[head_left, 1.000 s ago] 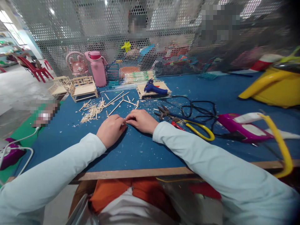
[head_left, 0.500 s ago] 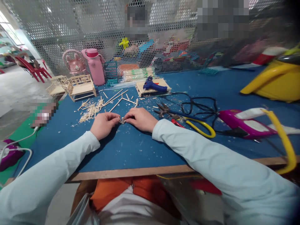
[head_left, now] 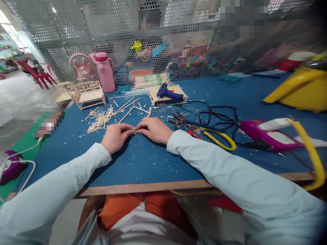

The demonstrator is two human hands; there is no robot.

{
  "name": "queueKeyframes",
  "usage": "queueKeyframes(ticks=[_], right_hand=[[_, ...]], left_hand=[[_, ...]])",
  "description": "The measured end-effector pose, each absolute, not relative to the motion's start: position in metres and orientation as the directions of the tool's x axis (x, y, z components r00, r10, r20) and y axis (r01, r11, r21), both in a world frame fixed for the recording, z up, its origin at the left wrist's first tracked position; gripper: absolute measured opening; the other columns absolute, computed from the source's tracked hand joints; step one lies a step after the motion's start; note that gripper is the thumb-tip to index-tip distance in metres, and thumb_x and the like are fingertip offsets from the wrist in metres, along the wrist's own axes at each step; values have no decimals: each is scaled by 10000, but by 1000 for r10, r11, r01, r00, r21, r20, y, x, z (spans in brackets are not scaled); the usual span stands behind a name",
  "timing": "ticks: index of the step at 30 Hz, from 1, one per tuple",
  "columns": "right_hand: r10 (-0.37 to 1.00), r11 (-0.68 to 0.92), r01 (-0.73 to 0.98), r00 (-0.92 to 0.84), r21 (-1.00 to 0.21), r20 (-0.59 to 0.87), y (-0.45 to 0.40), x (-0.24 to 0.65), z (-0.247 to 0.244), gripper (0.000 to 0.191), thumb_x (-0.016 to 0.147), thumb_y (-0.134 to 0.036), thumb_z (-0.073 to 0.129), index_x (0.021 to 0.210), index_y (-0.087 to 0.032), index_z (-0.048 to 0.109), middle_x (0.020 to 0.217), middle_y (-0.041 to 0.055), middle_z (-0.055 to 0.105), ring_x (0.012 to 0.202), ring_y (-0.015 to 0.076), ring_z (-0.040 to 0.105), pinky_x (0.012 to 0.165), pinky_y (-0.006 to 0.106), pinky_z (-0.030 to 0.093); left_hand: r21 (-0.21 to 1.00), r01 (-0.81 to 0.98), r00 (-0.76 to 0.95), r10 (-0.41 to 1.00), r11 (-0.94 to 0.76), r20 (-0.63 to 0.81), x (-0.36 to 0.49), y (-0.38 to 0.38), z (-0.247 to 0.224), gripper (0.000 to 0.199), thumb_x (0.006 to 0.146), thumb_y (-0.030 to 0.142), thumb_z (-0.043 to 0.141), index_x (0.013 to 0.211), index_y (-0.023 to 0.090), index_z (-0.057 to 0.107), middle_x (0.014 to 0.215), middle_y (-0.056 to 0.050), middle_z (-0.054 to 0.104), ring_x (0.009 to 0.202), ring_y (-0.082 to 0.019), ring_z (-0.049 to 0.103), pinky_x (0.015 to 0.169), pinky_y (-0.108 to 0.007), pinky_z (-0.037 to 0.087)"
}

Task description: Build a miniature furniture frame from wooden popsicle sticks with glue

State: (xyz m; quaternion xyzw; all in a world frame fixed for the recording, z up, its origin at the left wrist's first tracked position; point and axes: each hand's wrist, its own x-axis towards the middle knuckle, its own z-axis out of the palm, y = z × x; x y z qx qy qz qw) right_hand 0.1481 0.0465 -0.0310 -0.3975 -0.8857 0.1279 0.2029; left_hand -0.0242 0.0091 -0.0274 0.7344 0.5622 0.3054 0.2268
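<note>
A small grey-tan piece point(head_left: 134, 130) sits between my two hands just above the table; it is too small to tell its kind. My left hand point(head_left: 114, 136) pinches it from the left with thumb and forefinger. From the other side, the thumb and forefinger of my right hand point(head_left: 156, 131) close on its right end, where something pale shows. Thin wooden sticks point(head_left: 126, 115) lie just beyond my fingertips, some meeting at an angle. Left of them is a pile of short stick offcuts point(head_left: 100, 120).
Pliers point(head_left: 180, 119) and yellow-handled scissors point(head_left: 222, 140) lie right of my right hand. A blue glue gun point(head_left: 170, 93) rests on a small wooden frame. Miniature stick furniture point(head_left: 89, 95) and a pink bottle point(head_left: 106, 76) stand at the back left. Farther right lies a purple power tool point(head_left: 270, 134).
My left hand has shifted slightly right, and its fingertips now close around the small grey piece, which lay flatter before. My right hand has barely moved.
</note>
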Motion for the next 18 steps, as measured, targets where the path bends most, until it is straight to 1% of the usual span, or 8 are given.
queueKeyframes(ticks=[5,8,11,14,18], right_hand=[[728,682,603,-615,-414,304,43,147,-31,118,748,-220,607,800,-173,703,777,26,650,695,116,560,658,230,394],[732,677,590,-607,-441,311,42,147,-31,141,764,-243,596,796,-161,705,752,27,653,670,112,560,638,227,391],[740,666,573,-591,-478,323,42,146,-33,144,775,-250,592,796,-165,706,749,23,662,692,115,571,658,228,397],[749,654,565,-574,-503,331,42,145,-35,132,771,-254,603,791,-175,707,753,18,668,710,117,576,677,230,400],[743,663,555,-574,-502,345,43,145,-37,136,771,-265,608,786,-176,709,747,19,667,710,119,573,674,233,396]], left_hand=[[652,704,188,959,-283,213,-24,10,-30,194,767,288,557,828,177,705,730,-16,708,626,-133,599,643,-238,462],[615,730,197,953,-298,229,-24,10,-31,186,774,275,558,836,178,705,764,-26,711,659,-142,610,666,-245,462],[540,770,221,936,-340,275,-23,10,-31,155,767,248,572,814,182,704,793,-35,705,713,-154,611,697,-255,461],[445,804,259,906,-395,336,-23,11,-33,127,758,219,583,780,178,701,776,-43,687,739,-159,599,712,-259,459],[393,816,279,885,-423,372,-24,12,-36,138,765,227,574,773,172,700,750,-48,675,713,-153,591,685,-257,459]])
